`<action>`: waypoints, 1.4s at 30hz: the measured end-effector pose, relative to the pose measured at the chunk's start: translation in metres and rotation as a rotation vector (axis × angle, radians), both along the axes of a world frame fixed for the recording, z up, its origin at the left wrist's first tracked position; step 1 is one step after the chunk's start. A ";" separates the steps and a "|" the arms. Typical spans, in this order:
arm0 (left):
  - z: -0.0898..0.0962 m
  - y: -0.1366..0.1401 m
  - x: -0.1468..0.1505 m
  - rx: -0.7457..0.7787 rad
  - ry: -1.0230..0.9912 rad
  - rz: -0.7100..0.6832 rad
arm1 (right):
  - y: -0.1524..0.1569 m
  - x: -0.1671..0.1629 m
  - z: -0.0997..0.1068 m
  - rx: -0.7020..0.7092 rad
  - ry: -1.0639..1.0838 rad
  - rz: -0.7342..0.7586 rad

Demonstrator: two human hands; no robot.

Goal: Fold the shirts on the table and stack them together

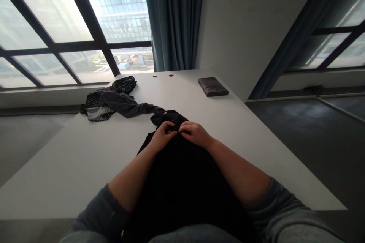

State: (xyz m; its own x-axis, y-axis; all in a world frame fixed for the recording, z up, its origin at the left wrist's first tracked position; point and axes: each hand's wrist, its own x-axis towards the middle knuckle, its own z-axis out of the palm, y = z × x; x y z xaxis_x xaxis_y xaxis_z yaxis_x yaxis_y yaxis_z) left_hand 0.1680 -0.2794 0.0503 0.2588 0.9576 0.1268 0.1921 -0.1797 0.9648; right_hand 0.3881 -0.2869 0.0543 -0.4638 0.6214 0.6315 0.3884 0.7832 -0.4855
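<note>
A black garment [188, 182] lies over the near part of the table and reaches down toward my body. Its far end, bunched with a collar-like fold, is between my hands. My left hand [164, 134] pinches the black cloth from the left side. Close beside it, my right hand [195, 133] pinches the same cloth from the right, the fingertips of both hands nearly meeting. What small part of the garment sits between the fingertips is too dark to make out.
On the white table [245, 152], a dark patterned and grey heap of clothes [116, 98] lies at the back left, stretching toward the black garment. A folded dark brown cloth [213, 86] is at the back right. Beyond are windows, a blue curtain [175, 19] and a wall.
</note>
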 end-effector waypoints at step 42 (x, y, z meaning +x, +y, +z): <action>-0.002 -0.007 0.004 0.196 0.177 0.097 | 0.004 -0.010 -0.013 -0.118 0.081 -0.105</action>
State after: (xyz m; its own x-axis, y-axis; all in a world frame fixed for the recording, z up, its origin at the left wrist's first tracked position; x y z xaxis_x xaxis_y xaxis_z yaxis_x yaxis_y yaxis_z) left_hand 0.1724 -0.2868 0.0488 0.2014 0.9406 0.2734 0.3800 -0.3323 0.8632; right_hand 0.3780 -0.2829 0.0418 -0.3427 0.7362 0.5836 0.4212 0.6757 -0.6050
